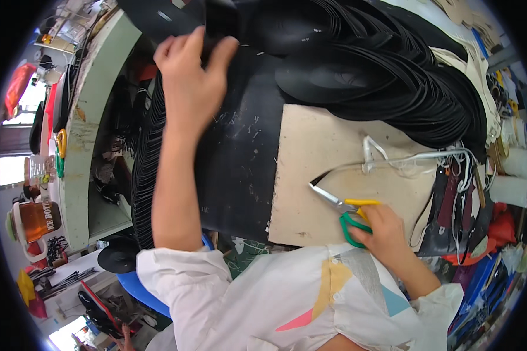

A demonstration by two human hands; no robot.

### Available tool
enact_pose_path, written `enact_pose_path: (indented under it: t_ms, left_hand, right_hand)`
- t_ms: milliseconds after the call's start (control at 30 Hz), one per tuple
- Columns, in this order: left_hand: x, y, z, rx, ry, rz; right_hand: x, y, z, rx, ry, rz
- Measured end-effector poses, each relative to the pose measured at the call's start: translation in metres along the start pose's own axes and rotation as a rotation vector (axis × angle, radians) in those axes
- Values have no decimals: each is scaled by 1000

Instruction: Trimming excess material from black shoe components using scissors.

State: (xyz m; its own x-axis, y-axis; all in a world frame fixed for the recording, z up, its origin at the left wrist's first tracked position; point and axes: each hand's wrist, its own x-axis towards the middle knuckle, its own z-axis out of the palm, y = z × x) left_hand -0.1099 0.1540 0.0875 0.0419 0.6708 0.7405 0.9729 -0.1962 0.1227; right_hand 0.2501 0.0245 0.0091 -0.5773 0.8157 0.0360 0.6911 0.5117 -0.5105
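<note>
My right hand grips a pair of scissors with one yellow and one green handle. The silver blades point up and left over a beige board, close to the dark end of a thin pale strip. At the top left, my left hand reaches out with thumb and fingers apart, its fingertips beside a dark sheet-like piece. Whether it touches that piece cannot be made out. Many thin black rounded pieces lie fanned out in overlapping rows to its right.
A black work surface lies left of the board. Another row of black pieces lines its left side, next to a pale green shelf. Straps and scraps lie at the right. A jug of amber liquid stands far left.
</note>
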Motion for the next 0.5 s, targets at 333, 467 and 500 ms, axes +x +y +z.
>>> enact_pose_path:
  t_ms: [333,467,500]
  left_hand:
    - [-15,-101,52,319,-337,173]
    - [-3,-9,69,-127,-281,59]
    - [0,24,76,-324,-355,-4]
  right_hand:
    - [97,5,19,-89,194,-487]
    - [93,31,43,59,358,-611]
    - [91,31,43,112,431,-603]
